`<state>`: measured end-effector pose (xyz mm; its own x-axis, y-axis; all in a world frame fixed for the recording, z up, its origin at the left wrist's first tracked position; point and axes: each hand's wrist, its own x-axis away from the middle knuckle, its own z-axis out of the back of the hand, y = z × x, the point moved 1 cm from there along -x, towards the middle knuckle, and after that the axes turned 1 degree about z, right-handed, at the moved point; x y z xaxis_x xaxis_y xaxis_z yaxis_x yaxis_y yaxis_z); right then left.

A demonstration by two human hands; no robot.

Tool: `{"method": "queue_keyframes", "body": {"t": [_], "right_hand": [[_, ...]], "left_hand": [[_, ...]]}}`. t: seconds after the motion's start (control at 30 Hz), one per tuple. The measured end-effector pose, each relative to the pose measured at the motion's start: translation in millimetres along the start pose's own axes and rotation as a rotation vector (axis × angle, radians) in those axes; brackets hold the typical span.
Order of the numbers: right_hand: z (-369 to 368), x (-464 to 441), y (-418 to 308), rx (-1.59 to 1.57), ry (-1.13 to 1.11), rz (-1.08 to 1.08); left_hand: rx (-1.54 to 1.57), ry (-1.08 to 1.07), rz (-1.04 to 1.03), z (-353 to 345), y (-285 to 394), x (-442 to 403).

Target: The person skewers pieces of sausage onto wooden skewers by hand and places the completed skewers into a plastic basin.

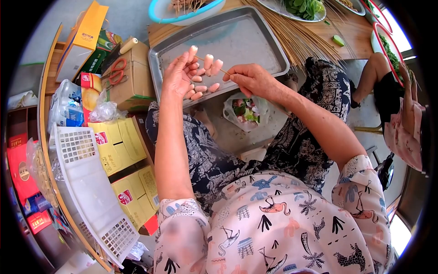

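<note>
My right hand point(253, 80) pinches the end of a thin wooden skewer point(224, 71) above the near part of a metal tray point(269, 43). Small pale pink sausages point(208, 62) are on the skewer between my hands. My left hand point(177, 75) has its thumb and forefinger closed on another small sausage point(193, 51) at the skewer's far end, its other fingers curled below. Several more loose sausages point(196, 96) are close under the left hand, by the tray's near rim; the hand partly hides them.
Many bare skewers point(292, 34) lie right of the tray, near a plate of green leaves point(303, 7). A blue-rimmed bowl point(185, 18) stands behind. Below the tray is a plastic bag of scraps point(246, 112). Red scissors point(117, 71) rest on a carton point(132, 86). Another person point(406, 123) sits at right.
</note>
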<state>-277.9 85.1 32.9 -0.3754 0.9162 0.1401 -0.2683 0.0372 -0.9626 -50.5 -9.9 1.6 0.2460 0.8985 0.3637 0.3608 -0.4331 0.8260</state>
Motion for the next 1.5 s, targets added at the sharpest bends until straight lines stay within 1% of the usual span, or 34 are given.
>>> {"method": "queue_keyframes", "body": {"t": [0.07, 0.13, 0.23, 0.33, 0.47, 0.53, 0.57, 0.63, 0.73, 0.83, 0.97, 1.07, 1.13, 1.27, 1.33, 1.4, 1.5], "right_hand": [[-0.2, -0.6, 1.0, -0.010, 0.010, 0.012], [-0.3, -1.1, 0.7, -0.011, 0.012, 0.008], [-0.4, -2.1, 0.7, -0.020, 0.013, 0.000], [-0.7, -2.7, 2.3, -0.039, 0.014, -0.014], [-1.0, -3.0, 2.2, -0.059, 0.025, -0.028], [-1.0, -4.5, 3.9, -0.061, 0.029, -0.021], [-0.9, -4.9, 4.7, -0.062, 0.032, -0.015], [-0.7, -4.9, 3.9, -0.051, 0.034, -0.015], [-1.3, -5.3, 5.9, -0.034, 0.043, -0.016], [-1.4, -5.7, 8.2, -0.032, 0.049, -0.004], [-1.3, -5.6, 7.0, -0.062, 0.049, -0.002], [-2.5, -8.1, 12.4, -0.048, 0.082, 0.034], [-1.3, -9.0, 11.7, -0.035, 0.079, 0.025], [0.1, -9.5, 9.2, -0.039, 0.094, 0.004], [0.7, -11.0, 12.1, -0.074, 0.099, 0.008], [2.3, -9.8, 11.8, -0.106, 0.105, 0.012], [3.3, -6.8, 9.0, -0.049, 0.070, 0.000]], "left_hand": [[-0.027, -0.013, 0.024, -3.1, -0.5, 2.1], [-0.084, -0.085, 0.081, -4.9, -0.7, 3.5], [-0.175, -0.087, 0.122, -15.3, 0.4, 12.3], [-0.164, -0.134, 0.118, -9.0, -6.9, 2.9], [-0.146, -0.119, 0.118, -22.1, -2.6, 8.5], [-0.157, -0.223, 0.174, -41.8, 7.7, 23.3], [-0.158, -0.223, 0.175, -38.2, 3.9, 20.8], [-0.104, -0.225, 0.068, -26.4, -5.7, 11.8], [-0.088, -0.281, 0.105, -22.1, -7.0, 7.2], [-0.111, -0.267, 0.075, -22.2, -8.1, 4.9], [-0.102, -0.272, 0.087, -17.1, -14.3, -2.1], [-0.115, -0.261, 0.101, -21.3, -14.1, 0.9], [-0.148, -0.228, 0.147, -30.7, -10.4, 10.2], [-0.157, -0.266, 0.122, -29.7, -11.9, 8.3], [-0.173, -0.204, 0.165, -31.7, -9.8, 8.6], [-0.170, -0.216, 0.159, -27.3, -8.3, 9.2], [-0.166, -0.242, 0.134, -20.2, -11.7, 4.5]]}}
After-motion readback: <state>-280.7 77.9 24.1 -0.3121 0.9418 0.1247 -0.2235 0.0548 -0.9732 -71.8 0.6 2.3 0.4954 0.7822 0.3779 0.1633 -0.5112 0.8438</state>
